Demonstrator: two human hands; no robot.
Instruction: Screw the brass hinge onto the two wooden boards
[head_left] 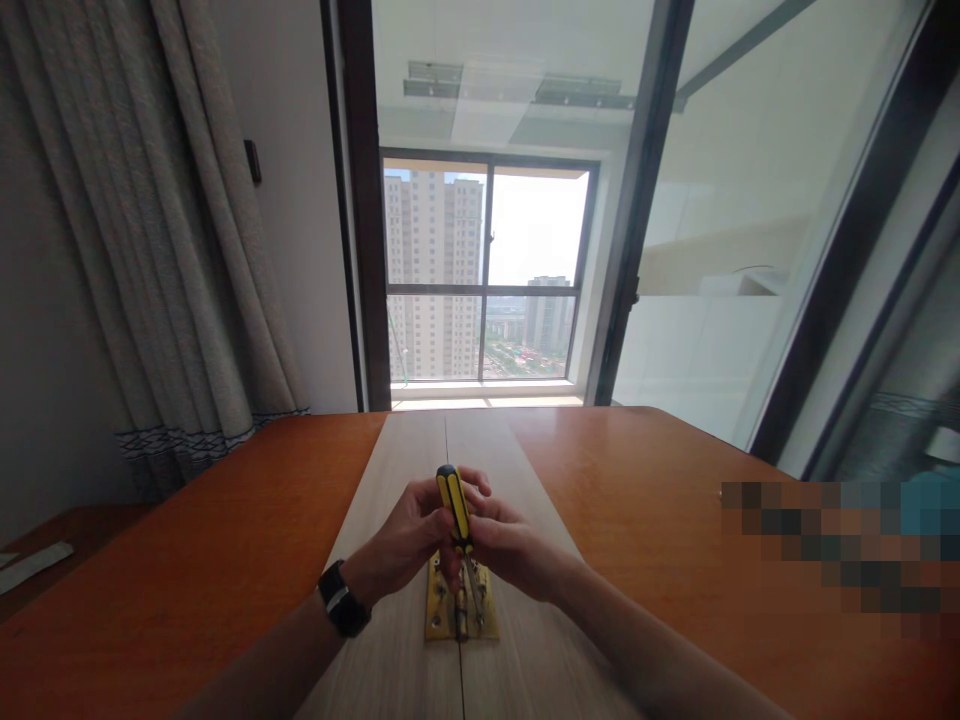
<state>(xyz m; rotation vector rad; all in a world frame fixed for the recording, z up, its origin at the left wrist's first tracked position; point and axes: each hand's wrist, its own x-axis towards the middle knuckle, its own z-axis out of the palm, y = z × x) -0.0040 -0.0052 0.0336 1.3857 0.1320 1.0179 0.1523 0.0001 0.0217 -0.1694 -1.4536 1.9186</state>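
Observation:
A yellow and black screwdriver [453, 505] stands tilted between my hands, handle up, its shaft slanting down to the right half of a brass hinge [488, 615]. My left hand [405, 535], with a dark watch [343, 600] on the wrist, is closed around the handle from the left. From the right, my right hand [514, 545] pinches the handle's lower part. Under them the hinge lies open across the seam between two pale wooden boards [390, 650]. Screws [480, 618] show in some of its holes. My fingers hide its far part, and where the tip seats is unclear.
The boards lie on an orange-brown wooden table [637, 480]. A grey curtain [217, 300] hangs at the left, near the table edge. Dark-framed glass doors [637, 200] stand beyond the table's far edge. A blurred-out patch [862, 550] covers the right side.

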